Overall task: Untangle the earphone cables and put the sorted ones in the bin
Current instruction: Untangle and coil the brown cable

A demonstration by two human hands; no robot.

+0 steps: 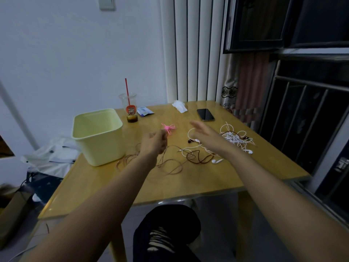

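Left hand [154, 143]: fingers curled, pinching the thin brown cable [128, 157], centre frame.
Right hand [203, 132]: fingers straight, loosely apart, above the white tangle [234, 138] on the desk [207, 176].

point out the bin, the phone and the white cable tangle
bin [102, 150]: head view, front wall
phone [205, 114]: head view, middle of the screen
white cable tangle [234, 138]: head view, middle of the knot

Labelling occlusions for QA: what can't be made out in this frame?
Head view.
Bin floor: hidden by its near wall.
Pink item at the left hand: blurred; held or not, unclear.
Cables under right hand: covered by it.
White tangle: too dense to count earphones.
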